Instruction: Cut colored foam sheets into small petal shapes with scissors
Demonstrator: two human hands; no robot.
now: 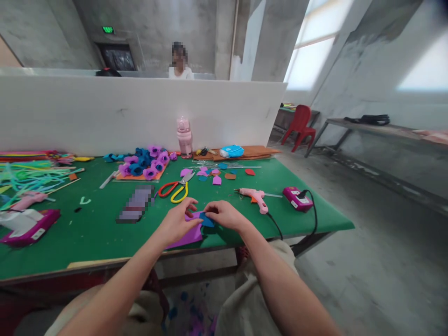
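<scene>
Near the front edge of the green table, my right hand [224, 214] is closed in a pinch on a small blue felt piece [207, 220]. My left hand [179, 222] faces it from the left. Its thumb reaches the blue piece's left edge, while its curved fingers stay apart from the thumb. Under my left hand lies a purple felt sheet [187, 237], partly covered by it. Scissors [178, 187] with one red and one yellow handle lie just beyond my left hand. To the right of my right hand rests a pink glue gun [255, 197].
Purple and blue felt flowers [145, 162] are heaped at the back, near a pink bottle [184, 136]. A blurred phone-like rectangle [136, 203] lies left. A magenta power box [297, 199] sits right, its black cord running off the edge. A white partition [140, 112] stands behind.
</scene>
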